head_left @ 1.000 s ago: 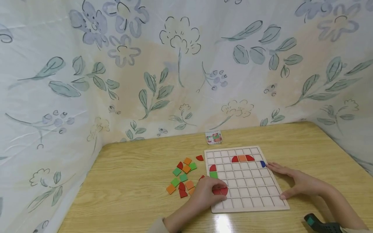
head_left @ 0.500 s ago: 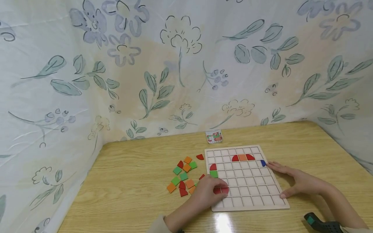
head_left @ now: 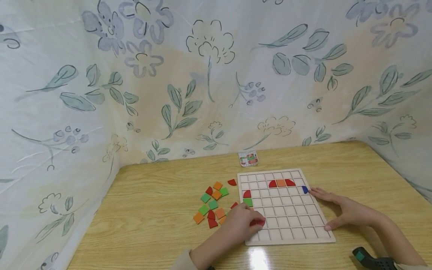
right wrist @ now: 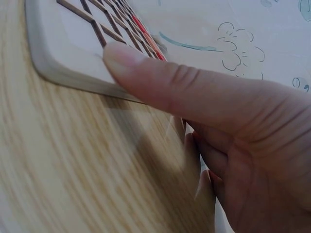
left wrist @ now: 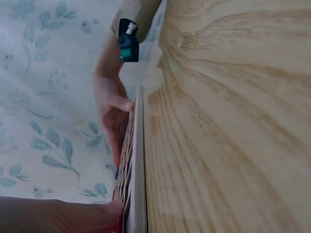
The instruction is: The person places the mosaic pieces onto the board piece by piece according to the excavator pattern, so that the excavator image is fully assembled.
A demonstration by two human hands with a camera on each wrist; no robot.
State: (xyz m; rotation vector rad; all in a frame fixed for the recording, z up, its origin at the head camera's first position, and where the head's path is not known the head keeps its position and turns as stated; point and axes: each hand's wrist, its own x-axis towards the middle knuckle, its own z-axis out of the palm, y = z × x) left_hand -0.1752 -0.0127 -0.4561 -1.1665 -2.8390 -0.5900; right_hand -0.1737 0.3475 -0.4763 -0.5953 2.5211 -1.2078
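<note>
At the near left corner of the wooden grid board [head_left: 287, 225], my left hand [head_left: 237, 223] bends its thumb and index finger round a red quarter-circle tile [head_left: 260, 222]. The hand covers part of the tiles there. In the left wrist view, the left thumb or finger [left wrist: 97, 213] lies low over the board's edge with red beneath it. My right hand [head_left: 351, 212] lies along the board's right edge, fingers extended. Its thumb [right wrist: 131, 60] presses on the board's near right corner, and its fingertips are beside a blue rounded tile [head_left: 305, 189].
Left of the board lie several loose red, orange and green tiles [head_left: 213, 204]. Placed on the grid are a green square [head_left: 248, 202], a red quarter [head_left: 247, 194] and a red-orange-red row [head_left: 281, 183]. A small pattern card [head_left: 248, 159] lies behind the board, before a floral cloth [head_left: 216, 82].
My left fingers have shifted slightly over the red tiles, so less red shows between them. The right hand has stayed at the board's edge.
</note>
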